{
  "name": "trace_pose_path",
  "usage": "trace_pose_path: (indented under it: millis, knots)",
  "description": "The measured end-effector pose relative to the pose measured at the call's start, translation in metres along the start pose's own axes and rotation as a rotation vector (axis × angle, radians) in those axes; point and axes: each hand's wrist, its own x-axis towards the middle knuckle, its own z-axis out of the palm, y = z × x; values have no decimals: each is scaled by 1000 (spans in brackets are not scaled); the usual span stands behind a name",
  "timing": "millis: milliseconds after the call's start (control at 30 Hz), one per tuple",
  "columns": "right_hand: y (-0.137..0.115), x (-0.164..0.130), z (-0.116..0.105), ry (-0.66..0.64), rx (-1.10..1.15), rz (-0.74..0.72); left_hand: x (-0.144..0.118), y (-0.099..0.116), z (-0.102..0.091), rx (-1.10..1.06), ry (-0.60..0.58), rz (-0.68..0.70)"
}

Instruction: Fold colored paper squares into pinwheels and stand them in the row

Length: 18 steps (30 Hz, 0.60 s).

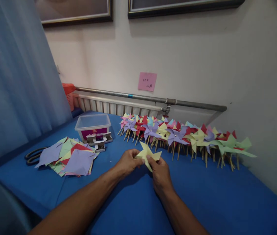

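A pale yellow paper pinwheel (146, 151) is held up over the blue tabletop, its points folded outward. My left hand (130, 163) pinches its left side between thumb and fingers. On the other side my right hand (161, 173) grips it, with the thumb pressed near the centre. No stick shows on this pinwheel. Beyond my hands, a long row of finished pinwheels (176, 135) on thin sticks lies in several colours. Left of my hands is a loose pile of coloured paper squares (78, 162), and small open boxes (100, 146) holding small dark pieces sit behind it.
Black-handled scissors (33, 156) lie partly under the paper pile. A clear plastic tub (93, 122) stands behind the small boxes. A metal pipe (148, 98) and a radiator (114, 106) run along the wall. Blue curtain (18, 71) hangs at left, beside a red basket (69, 94).
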Motion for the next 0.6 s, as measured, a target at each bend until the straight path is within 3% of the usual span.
trace_pose_path:
  millis: [100, 267, 333, 433, 533, 600]
  knots:
    - [-4, 3, -2, 41, 32, 2, 7, 4, -13, 34, 50, 37]
    - [-5, 6, -7, 47, 18, -18, 23, 16, -66, 255, 378, 164]
    - [-5, 6, -7, 58, 10, -26, 28, 17, -85, 361, 422, 168]
    - [-5, 5, -7, 76, 13, -3, 32, 12, -94, 492, 376, 132]
    - [-5, 5, -7, 74, 9, 24, 27, 4, -76, 627, 259, 87]
    - [-4, 7, -8, 67, -11, 24, 21, 1, -59, 794, 145, 137]
